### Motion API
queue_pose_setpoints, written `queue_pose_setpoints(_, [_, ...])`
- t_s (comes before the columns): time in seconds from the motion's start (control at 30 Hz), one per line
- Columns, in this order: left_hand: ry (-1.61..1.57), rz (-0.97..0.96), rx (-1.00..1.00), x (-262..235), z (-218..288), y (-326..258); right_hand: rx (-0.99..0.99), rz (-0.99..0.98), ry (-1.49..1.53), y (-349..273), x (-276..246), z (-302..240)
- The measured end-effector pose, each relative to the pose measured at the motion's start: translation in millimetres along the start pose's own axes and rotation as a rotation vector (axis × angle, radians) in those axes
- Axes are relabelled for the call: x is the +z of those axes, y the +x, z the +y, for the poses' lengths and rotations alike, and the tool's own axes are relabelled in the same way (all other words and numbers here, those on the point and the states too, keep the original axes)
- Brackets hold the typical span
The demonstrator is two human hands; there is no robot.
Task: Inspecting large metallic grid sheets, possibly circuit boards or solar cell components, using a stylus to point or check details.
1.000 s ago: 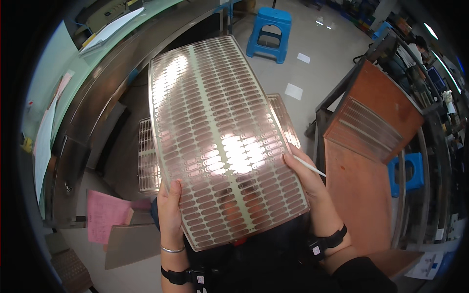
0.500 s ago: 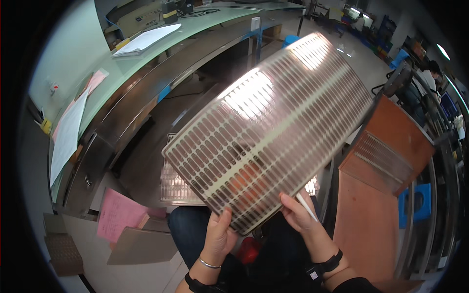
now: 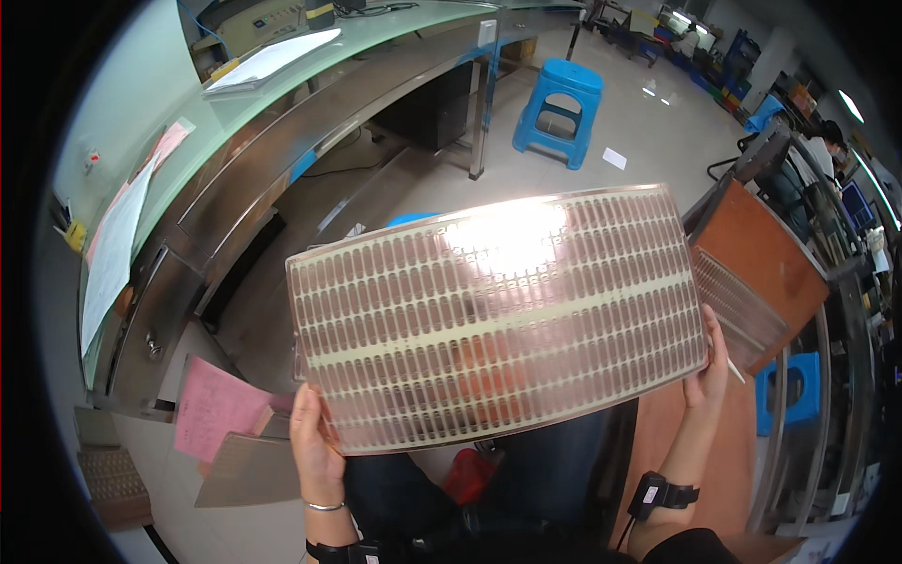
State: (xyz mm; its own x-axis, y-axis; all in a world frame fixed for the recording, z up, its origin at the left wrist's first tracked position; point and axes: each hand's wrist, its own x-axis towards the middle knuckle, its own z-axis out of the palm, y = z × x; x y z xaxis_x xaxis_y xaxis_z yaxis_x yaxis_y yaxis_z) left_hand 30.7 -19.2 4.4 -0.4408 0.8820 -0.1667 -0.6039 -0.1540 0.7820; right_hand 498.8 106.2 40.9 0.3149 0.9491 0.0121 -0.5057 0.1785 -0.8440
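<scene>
A large, thin copper-coloured circuit board panel (image 3: 583, 320) with rows of long, narrow pale-edged shapes spans the middle of the view, above my lap. Its face is toward me and a bright glare lies near its far edge. My left hand (image 3: 316, 432) grips its near left corner, thumb on the front. At the right edge, my right hand (image 3: 707, 371) is closed on the panel's side. A thin white pen-like stick (image 3: 736, 372) sticks out from behind my right fingers. The fingers behind the panel are hidden.
To the right, a similar panel (image 3: 742, 299) leans against an orange-brown board (image 3: 775, 249). A glass-topped desk (image 3: 395, 39) curves along the left, with papers (image 3: 272, 62) on it. A blue stool (image 3: 560, 108) stands beyond the panel. Pink paper (image 3: 218, 404) and cardboard (image 3: 246, 470) are lower left.
The panel has swung from a steep slant to nearly level and come lower. My left hand moved left; my right hand shifted from the near edge to the right edge.
</scene>
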Motion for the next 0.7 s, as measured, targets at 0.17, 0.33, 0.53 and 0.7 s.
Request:
queue_pose_setpoints(0.17, [0.128,0.162,0.053,-6,8,2,0.052,-0.242,-0.299,-5,14,2])
queue_pose_setpoints(0.33, [0.276,0.151,0.076,-23,13,6,0.076,-0.232,-0.391,-12,29,2])
queue_pose_setpoints(0.53, [0.285,0.174,0.068,-34,13,8,0.083,-0.243,-0.367,-17,38,6])
queue_pose_setpoints(0.7, [0.373,0.223,0.086,-35,7,13,0.077,-0.319,-0.373,-19,42,2])
